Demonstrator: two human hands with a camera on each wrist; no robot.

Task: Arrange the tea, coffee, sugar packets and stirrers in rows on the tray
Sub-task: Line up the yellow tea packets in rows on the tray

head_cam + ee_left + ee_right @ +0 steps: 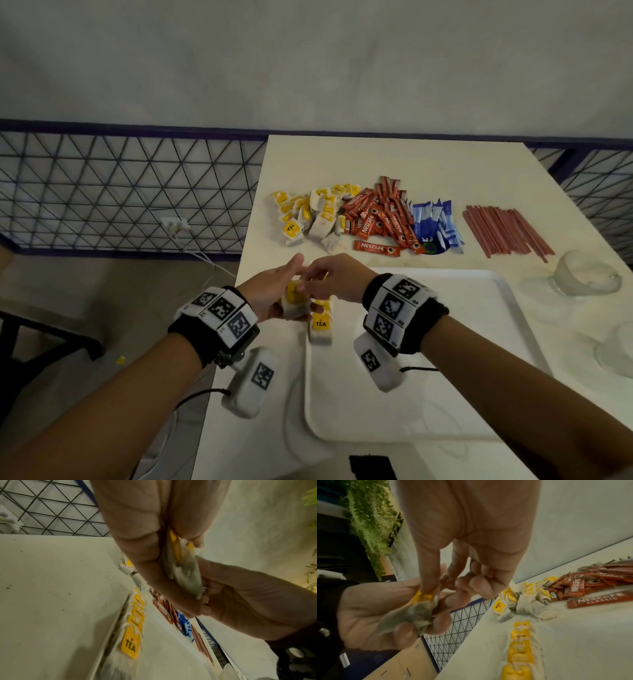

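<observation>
Left hand (274, 294) cups tea bags (412, 609); right hand (334, 279) pinches a yellow tag (423, 596), seen only from the right wrist.

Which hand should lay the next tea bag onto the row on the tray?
Right, probably. The right hand pinches the yellow tag of a tea bag out of the bunch that the left hand grips, and it sits directly above the row of tea bags at the tray edge.
</observation>
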